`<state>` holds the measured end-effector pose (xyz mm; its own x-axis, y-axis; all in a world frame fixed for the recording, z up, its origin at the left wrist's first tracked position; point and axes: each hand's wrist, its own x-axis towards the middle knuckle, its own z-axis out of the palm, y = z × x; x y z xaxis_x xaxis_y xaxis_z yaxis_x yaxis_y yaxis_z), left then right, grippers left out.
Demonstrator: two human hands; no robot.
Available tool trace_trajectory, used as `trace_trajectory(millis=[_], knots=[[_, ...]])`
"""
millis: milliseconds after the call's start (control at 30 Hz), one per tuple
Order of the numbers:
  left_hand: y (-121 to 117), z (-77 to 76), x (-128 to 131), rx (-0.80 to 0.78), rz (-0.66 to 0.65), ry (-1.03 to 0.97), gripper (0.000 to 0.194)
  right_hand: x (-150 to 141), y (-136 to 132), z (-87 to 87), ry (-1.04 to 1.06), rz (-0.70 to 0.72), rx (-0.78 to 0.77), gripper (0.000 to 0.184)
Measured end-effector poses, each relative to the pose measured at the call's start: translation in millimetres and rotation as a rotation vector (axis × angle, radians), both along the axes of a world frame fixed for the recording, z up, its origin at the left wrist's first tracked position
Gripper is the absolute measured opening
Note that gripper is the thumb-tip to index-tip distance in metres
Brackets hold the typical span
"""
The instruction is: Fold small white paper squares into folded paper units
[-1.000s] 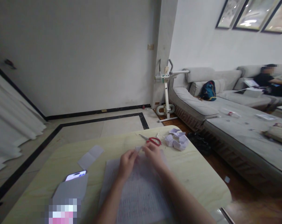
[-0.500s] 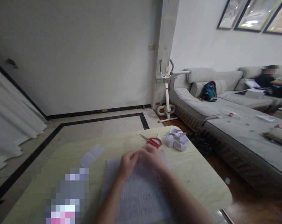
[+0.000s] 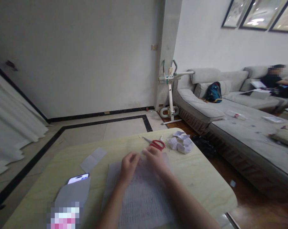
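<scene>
Over the top of a large sheet of paper with writing (image 3: 144,200), my left hand (image 3: 129,166) is closed, its fingertips pinched together. My right hand (image 3: 156,160) is also closed, thumb against fingers, a short gap to the right of the left. Something small and whitish shows blurred at the right fingertips; its kind is unclear. Just beyond the right hand lie scissors with red handles (image 3: 157,145), blades pointing left. Crumpled, folded paper pieces (image 3: 181,142) sit to their right.
A creased slip of paper (image 3: 93,159) lies left on the pale wooden table (image 3: 201,184), with a phone (image 3: 78,178) partly under grey paper nearer me. A grey sofa (image 3: 239,127) with a backpack (image 3: 214,92) stands right; a person (image 3: 273,79) sits there. Exercise equipment (image 3: 170,95) stands behind.
My hands have moved slightly apart, the left fingertips shifting left from the right ones. The scissors and paper pieces have stayed in place.
</scene>
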<state>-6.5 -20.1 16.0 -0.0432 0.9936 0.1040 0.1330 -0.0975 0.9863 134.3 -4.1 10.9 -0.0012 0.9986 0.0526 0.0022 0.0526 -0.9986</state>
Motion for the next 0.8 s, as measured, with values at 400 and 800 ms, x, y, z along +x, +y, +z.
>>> trace_trajectory(millis=[400, 800], knots=[[1.3, -1.8, 0.4, 0.029, 0.004, -0.031, 0.026, -0.7, 1.5, -3.9, -0.035, 0.063, 0.104, 0.020], [3.0, -1.9, -3.6, 0.083, 0.054, -0.004, 0.025, -1.1, -0.9, 1.4, -0.083, 0.053, 0.034, 0.017]])
